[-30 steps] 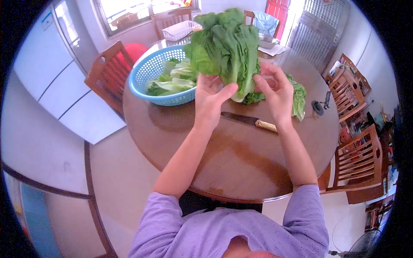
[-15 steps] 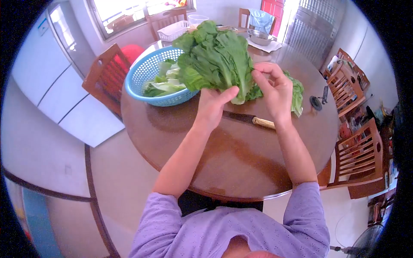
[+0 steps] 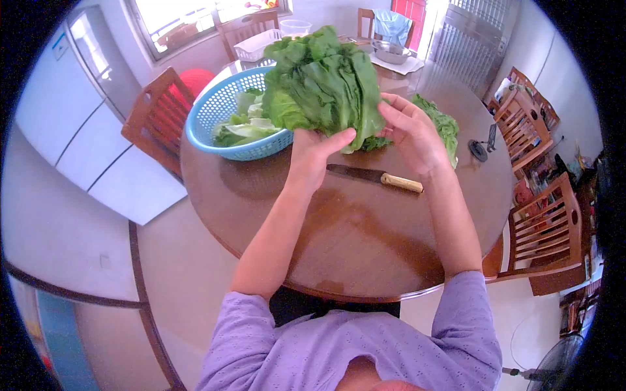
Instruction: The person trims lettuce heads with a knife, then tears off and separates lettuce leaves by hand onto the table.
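Note:
A bunch of large green leaves [image 3: 326, 85] is raised above the round table [image 3: 358, 241]. My left hand [image 3: 314, 150] grips its base, thumb across the front. At its right edge, my right hand [image 3: 412, 133] has its fingers closed on a leaf. A blue basket [image 3: 244, 153] with cut leaves [image 3: 248, 127] inside stands to the left. Below the hands lies a knife [image 3: 401, 182] with a pale handle and dark blade. More greens [image 3: 443, 127] rest on the table behind my right hand.
At the table's far side are a white basket [image 3: 256, 45], a clear container [image 3: 295, 28] and a metal bowl [image 3: 392, 52] on a white sheet. A small black object [image 3: 479, 151] lies on the right. Wooden chairs [image 3: 544, 231] surround the table.
The bunch of leaves has turned slightly and shifted a little left with my left hand. My right hand has moved slightly lower, and more of the knife handle shows.

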The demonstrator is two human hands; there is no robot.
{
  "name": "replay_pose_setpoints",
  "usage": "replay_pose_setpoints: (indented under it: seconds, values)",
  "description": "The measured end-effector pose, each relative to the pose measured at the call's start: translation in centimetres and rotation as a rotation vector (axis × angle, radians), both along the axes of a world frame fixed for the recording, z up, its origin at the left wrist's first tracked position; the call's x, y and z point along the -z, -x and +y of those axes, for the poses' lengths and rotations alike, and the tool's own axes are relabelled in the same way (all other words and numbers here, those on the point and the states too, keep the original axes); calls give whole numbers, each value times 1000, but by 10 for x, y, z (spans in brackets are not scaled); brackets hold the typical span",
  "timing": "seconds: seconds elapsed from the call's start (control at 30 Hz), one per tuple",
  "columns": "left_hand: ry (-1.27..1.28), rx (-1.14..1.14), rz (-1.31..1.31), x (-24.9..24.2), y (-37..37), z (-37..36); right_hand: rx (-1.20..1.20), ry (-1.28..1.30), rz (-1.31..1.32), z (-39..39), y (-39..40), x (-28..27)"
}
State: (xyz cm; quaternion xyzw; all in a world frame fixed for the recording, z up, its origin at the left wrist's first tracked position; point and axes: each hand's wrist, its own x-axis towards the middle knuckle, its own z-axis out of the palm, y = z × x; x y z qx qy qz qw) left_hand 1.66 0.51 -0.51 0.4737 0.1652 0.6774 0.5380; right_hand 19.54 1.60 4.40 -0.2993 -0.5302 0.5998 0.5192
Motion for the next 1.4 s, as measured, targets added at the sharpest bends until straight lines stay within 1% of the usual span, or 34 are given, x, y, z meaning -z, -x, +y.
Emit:
replay_pose_setpoints:
  seconds: [0.1, 0.2, 0.3, 0.4, 0.5, 0.7, 0.8, 0.9, 1.0, 1.1, 1.2, 1.3, 1.4]
  values:
    - [4, 5, 6, 5, -1, 4, -38, -44, -32, -7, 4, -4]
    - [10, 36, -69, 6, -2, 5, -29, -58, -62, -2, -1, -2]
    - [71, 93, -133, 4, -1, 3, 44, -88, -7, -6, 2, -4]
    - [139, 139, -146, -1, 2, -1, 47, -132, 4, -3, 2, -1]
    - [106, 188, -179, 3, 2, 2, 29, -129, 25, -3, 2, -2]
    - [79, 195, -153, 5, 1, 2, 31, -134, 71, -5, 3, -3]
    - [124, 224, -210, 7, 1, 2, 24, -139, 89, -3, 1, -3]
    - [158, 268, -214, 3, 2, -1, 38, -117, 87, -1, -2, -5]
    - [113, 233, -168, 6, -1, 1, 79, -145, 78, -1, -2, -5]
    - [145, 221, -145, 5, 0, -1, 420, -286, -17, 5, 2, -2]
    - [181, 130, -141, 2, -1, -4, 723, -771, -148, 1, 10, -7]
    - [231, 34, -102, 2, -1, -6, 457, -705, -425, -15, 3, -9]
    - [217, 58, -102, 5, -1, -4, 447, -764, -601, -21, 14, -8]
